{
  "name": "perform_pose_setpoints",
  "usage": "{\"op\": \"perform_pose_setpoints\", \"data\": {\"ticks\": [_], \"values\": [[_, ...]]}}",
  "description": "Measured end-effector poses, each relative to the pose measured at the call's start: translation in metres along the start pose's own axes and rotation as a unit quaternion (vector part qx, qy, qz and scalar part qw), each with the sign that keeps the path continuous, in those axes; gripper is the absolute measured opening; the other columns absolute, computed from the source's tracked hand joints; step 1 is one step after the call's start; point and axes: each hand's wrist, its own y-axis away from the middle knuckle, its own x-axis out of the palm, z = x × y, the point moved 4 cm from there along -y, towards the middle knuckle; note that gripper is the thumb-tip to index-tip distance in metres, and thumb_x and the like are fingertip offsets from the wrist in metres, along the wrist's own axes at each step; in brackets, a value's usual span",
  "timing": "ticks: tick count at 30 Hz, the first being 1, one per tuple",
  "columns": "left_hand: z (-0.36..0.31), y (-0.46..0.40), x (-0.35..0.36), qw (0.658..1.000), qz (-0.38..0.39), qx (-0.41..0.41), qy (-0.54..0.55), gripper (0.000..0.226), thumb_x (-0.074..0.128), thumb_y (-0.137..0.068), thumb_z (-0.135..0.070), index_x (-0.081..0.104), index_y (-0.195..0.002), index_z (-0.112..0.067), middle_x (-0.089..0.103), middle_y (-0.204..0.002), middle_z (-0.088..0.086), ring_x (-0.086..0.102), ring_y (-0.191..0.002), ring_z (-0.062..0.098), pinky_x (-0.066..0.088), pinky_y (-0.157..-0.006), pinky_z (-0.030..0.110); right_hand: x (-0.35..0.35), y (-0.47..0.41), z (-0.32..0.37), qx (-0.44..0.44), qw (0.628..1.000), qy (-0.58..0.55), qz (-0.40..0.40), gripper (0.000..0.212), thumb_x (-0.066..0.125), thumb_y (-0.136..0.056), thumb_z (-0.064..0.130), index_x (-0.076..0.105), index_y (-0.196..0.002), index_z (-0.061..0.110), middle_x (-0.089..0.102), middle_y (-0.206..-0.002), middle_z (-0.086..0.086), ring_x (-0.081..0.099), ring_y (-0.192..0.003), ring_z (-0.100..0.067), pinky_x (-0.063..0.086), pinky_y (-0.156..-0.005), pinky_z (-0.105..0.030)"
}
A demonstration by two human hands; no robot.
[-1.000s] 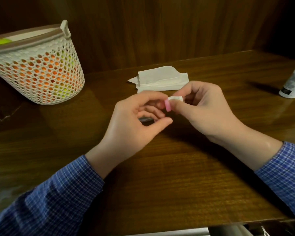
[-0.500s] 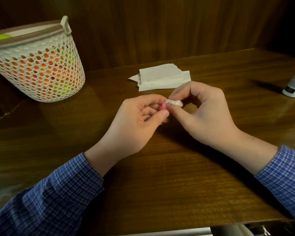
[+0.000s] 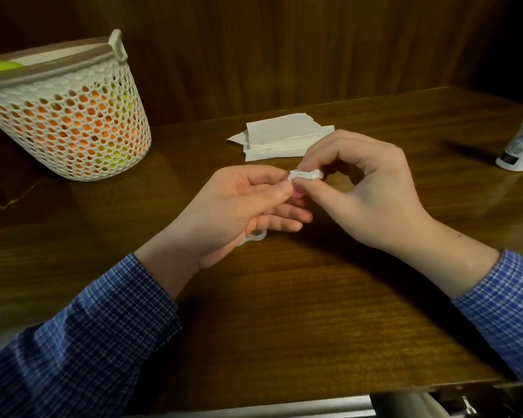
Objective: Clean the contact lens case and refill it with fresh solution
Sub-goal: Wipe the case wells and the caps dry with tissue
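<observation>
Both hands have lifted slightly; left hand (image 3: 239, 203) pinches a small pink cap (image 3: 298, 193), right hand (image 3: 366, 188) fingers clamp a twisted white tissue (image 3: 305, 175) mid-frame

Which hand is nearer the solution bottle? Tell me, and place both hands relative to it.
Right. The right hand is mid-table, left of the solution bottle at the table's right edge; the left hand is farther left again, beyond the right hand.

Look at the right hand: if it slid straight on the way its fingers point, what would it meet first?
The right hand points left, pinching a tissue wad against a pink cap. Straight on, it would probably meet the left hand first; their fingertips look nearly touching already, though depth is unclear.
</observation>
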Motion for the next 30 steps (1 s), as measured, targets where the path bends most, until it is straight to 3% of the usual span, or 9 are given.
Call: {"op": "perform_pose_setpoints", "data": {"ticks": [4,9,10,15,20,23,26,28,30], "values": [[-0.002,0.001,-0.004,0.986,-0.093,0.087,-0.110,0.025,0.068,-0.090,-0.006,0.072,-0.115,-0.007,0.079,-0.100,0.013,0.078,-0.094,0.025,0.064,-0.081,0.034,0.005,-0.003,-0.012,0.172,0.980,-0.076,0.059,0.010,0.083,-0.083,0.025,0.081,-0.089,0.018,0.076,-0.082,0.004,0.068,-0.075,-0.013,0.056,-0.066,-0.022],[-0.003,0.007,0.002,0.932,-0.131,0.192,-0.278,0.028,0.073,-0.089,0.000,0.072,-0.117,-0.006,0.076,-0.104,0.002,0.077,-0.094,0.013,0.063,-0.079,0.024,0.019,0.005,-0.021,0.417,0.788,-0.408,0.195,0.011,0.078,-0.072,0.021,0.082,-0.078,0.013,0.070,-0.064,-0.001,0.058,-0.057,-0.007,0.048,-0.057,-0.020],[-0.003,0.007,0.001,0.935,-0.128,0.182,-0.277,0.028,0.073,-0.090,-0.001,0.072,-0.117,-0.007,0.077,-0.102,0.002,0.078,-0.093,0.013,0.063,-0.078,0.025,0.020,0.005,-0.023,0.412,0.790,-0.413,0.190,0.008,0.077,-0.075,0.018,0.081,-0.078,0.012,0.071,-0.065,-0.002,0.058,-0.058,-0.008,0.049,-0.059,-0.021],[0.004,0.003,-0.006,0.973,-0.085,0.060,-0.204,0.026,0.070,-0.088,-0.013,0.073,-0.114,-0.008,0.080,-0.092,0.008,0.079,-0.084,0.021,0.065,-0.073,0.030,0.010,0.001,-0.017,0.135,0.983,-0.074,0.103,0.006,0.081,-0.086,0.018,0.081,-0.092,0.018,0.077,-0.083,0.007,0.069,-0.079,-0.009,0.055,-0.069,-0.020],[0.003,0.002,-0.008,1.000,-0.012,-0.017,-0.016,0.034,0.065,-0.086,-0.018,0.074,-0.114,-0.002,0.077,-0.098,0.017,0.076,-0.087,0.022,0.062,-0.073,0.025,0.006,0.004,0.000,-0.105,0.993,0.030,0.042,0.011,0.080,-0.088,0.007,0.080,-0.098,0.004,0.075,-0.090,-0.008,0.070,-0.083,-0.015,0.058,-0.074,-0.028],[0.001,0.004,-0.007,0.994,0.050,-0.074,0.069,0.028,0.063,-0.090,-0.018,0.076,-0.110,-0.002,0.075,-0.095,0.014,0.074,-0.083,0.016,0.060,-0.071,0.022,0.005,0.006,0.004,-0.151,0.988,0.029,0.018,0.012,0.081,-0.087,0.002,0.079,-0.099,0.000,0.074,-0.090,-0.013,0.071,-0.082,-0.021,0.058,-0.074,-0.029],[0.000,0.004,-0.008,0.996,0.022,-0.069,0.054,0.030,0.066,-0.087,-0.017,0.076,-0.111,-0.001,0.076,-0.094,0.015,0.075,-0.082,0.017,0.061,-0.069,0.022,0.008,0.004,0.003,-0.066,0.998,-0.001,0.016,0.008,0.080,-0.088,0.011,0.080,-0.095,0.007,0.076,-0.087,-0.005,0.070,-0.080,-0.015,0.057,-0.072,-0.023],[-0.004,0.004,-0.008,0.994,-0.058,0.030,-0.089,0.028,0.071,-0.087,-0.012,0.075,-0.113,-0.003,0.079,-0.094,0.013,0.078,-0.085,0.019,0.063,-0.071,0.024,0.012,0.002,-0.009,0.093,0.993,-0.069,0.021,0.006,0.081,-0.087,0.017,0.081,-0.091,0.014,0.077,-0.082,0.000,0.070,-0.075,-0.013,0.057,-0.067,-0.023],[-0.007,0.007,-0.004,0.953,-0.126,0.142,-0.236,0.026,0.075,-0.088,-0.005,0.075,-0.114,-0.008,0.080,-0.094,0.005,0.079,-0.086,0.016,0.064,-0.074,0.027,0.021,0.004,-0.023,0.300,0.910,-0.274,0.077,0.008,0.081,-0.082,0.016,0.081,-0.088,0.012,0.077,-0.078,-0.004,0.067,-0.068,-0.012,0.056,-0.061,-0.023]]}}
